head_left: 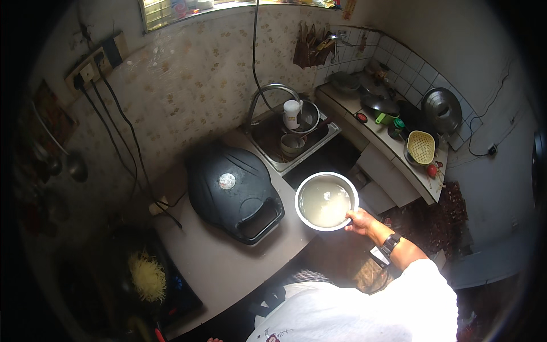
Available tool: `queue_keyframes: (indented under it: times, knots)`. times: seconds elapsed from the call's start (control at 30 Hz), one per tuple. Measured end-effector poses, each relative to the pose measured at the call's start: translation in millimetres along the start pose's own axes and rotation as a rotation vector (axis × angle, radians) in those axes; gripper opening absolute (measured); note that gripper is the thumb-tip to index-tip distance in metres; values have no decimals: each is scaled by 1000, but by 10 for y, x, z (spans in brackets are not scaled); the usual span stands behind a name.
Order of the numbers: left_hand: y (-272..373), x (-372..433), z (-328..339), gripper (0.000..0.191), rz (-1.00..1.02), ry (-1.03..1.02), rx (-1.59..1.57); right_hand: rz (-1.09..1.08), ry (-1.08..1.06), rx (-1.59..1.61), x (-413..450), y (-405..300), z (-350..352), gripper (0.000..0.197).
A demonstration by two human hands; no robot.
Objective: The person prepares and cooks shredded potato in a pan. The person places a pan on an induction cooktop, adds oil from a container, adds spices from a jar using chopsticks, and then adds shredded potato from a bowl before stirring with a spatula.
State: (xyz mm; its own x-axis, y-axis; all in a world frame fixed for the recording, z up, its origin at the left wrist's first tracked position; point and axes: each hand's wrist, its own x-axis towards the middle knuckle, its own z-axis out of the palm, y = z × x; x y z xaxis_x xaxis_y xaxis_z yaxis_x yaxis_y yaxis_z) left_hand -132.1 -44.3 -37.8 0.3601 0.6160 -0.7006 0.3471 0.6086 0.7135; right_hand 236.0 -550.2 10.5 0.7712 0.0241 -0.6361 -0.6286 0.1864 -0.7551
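My right hand (360, 222) grips the rim of a round metal basin (298, 207), thumb over the edge. Cloudy whitish liquid (324, 203) fills much of the basin, which is held up past the counter's front edge, just right of a black electric griddle (230, 188) with its lid down. Of my left hand (215, 340) only some fingertips show at the bottom edge; whether it holds anything is hidden. Near that side, pale yellow shreds (148, 277) lie heaped in a dark pan, on a black cooktop (188, 299).
Behind the basin is a metal sink (273, 160) holding a saucepan (292, 144), another basin and a white faucet unit (292, 114). A tiled side counter (391, 151) bears a yellow colander (421, 147), lids and a green-capped jar (396, 128). Power cords (124, 115) hang at left.
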Motion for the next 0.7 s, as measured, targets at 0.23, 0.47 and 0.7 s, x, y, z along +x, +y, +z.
queue_keyframes:
  times: [0.23,0.47,0.7]
  knots:
    - [-240,-296,641,27,84,51,-106,-120,190,-144,1477,-1098,8,21]
    - [-472,-609,1018,24,2,211,-156,-380,355,-1040,3304,-2036,-650,29]
    - [-709,-970,1161,21,-23,358,-190,-548,639,-1246,2680,-2533,555,69]
